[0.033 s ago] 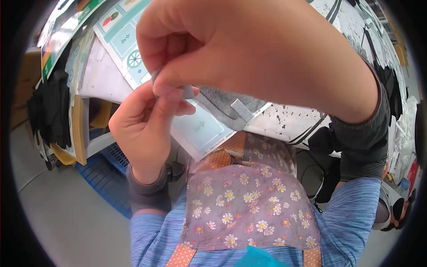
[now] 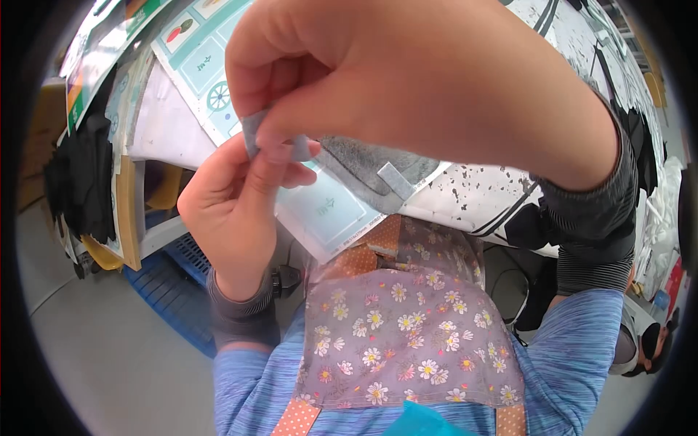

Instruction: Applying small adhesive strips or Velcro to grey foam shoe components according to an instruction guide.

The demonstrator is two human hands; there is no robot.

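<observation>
A small grey strip [image 2: 251, 129], perhaps fabric, is pinched between my two hands. My right hand [image 2: 349, 80] reaches across from the right, closed, its thumb and fingertips over the strip. Just below, my left hand [image 2: 236, 200] comes up with thumb and fingers closed on the same strip. Part of the strip is hidden by the fingers. Beyond the hands a dark grey fuzzy fabric piece [image 2: 363, 185] lies on a printed pale-green sheet [image 2: 331, 214]. A light grey short strip [image 2: 395, 180] sits on the fabric near its edge.
Black cloth pieces [image 2: 87, 171] hang at the table's left side. A blue plastic basket [image 2: 171, 294] stands on the floor below. On the right, the white table surface [image 2: 465, 192] is flecked with dark scraps and bears black straps. A flowered apron [image 2: 407, 334] covers my lap.
More of the grey strip shows to the left of my right fingertips. Both hands have shifted only slightly and keep their pinch.
</observation>
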